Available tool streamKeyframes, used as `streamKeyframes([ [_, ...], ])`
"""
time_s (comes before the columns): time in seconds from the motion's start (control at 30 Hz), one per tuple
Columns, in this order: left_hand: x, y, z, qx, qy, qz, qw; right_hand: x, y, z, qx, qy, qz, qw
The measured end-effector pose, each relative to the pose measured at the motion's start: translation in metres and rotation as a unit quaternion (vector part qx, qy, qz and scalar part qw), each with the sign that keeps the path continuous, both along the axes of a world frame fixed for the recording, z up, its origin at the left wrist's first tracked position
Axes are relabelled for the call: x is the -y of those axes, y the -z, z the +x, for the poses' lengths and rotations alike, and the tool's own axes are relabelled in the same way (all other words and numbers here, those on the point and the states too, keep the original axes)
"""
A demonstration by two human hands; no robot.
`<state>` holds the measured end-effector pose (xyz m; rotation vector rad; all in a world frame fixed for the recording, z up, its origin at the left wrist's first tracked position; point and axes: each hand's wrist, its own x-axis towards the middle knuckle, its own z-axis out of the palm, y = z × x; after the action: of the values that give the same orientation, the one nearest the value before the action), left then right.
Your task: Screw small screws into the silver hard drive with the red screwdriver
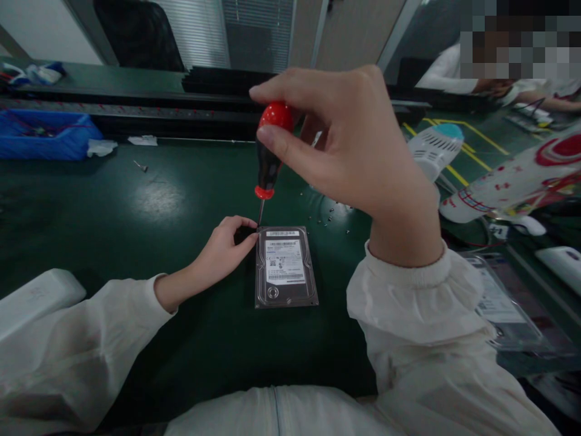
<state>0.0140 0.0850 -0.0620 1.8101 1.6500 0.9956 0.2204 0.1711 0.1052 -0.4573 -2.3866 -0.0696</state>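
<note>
A hard disk drive [284, 297] with a white label lies flat on the green tabletop. At its far left corner, my left hand [229, 245] is closed, with thumb and index finger against the drive's edge. My right hand [336, 133] grips the ball-shaped red top of a screwdriver [269, 163] with a black and red handle. The screwdriver stands nearly upright, and its tip meets that same corner of the drive beside my left fingertips. Whether a screw sits under the tip is too small to tell.
Several small screws [330, 213] lie scattered beyond the drive to the right. A blue bin [45, 136] stands at the back left. On the right are a white patterned cylinder [499, 175], a white vented device [438, 148] and more drives [503, 303]. A person [449, 69] sits across the back right.
</note>
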Motion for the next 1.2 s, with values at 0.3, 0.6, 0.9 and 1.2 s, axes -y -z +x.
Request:
streamKeyframes([
  [0.3,0.0,0.0006,-0.0008,0.006,0.004,-0.002,1.0,0.0071,-0.0027,0.0032,-0.005,-0.003,-0.015,1.0],
  [0.6,0.0,0.0009,-0.0007,0.007,0.0,0.0,1.0,0.009,-0.0044,0.0042,0.007,-0.008,-0.024,1.0],
  [0.9,-0.0002,0.0022,-0.0003,0.002,-0.004,0.003,1.0,0.0025,-0.0029,0.0014,0.003,-0.012,0.001,1.0],
  [1.2,0.0001,0.002,-0.0005,0.011,-0.002,0.005,1.0,0.0032,-0.0041,0.0025,0.0,-0.019,0.015,1.0],
])
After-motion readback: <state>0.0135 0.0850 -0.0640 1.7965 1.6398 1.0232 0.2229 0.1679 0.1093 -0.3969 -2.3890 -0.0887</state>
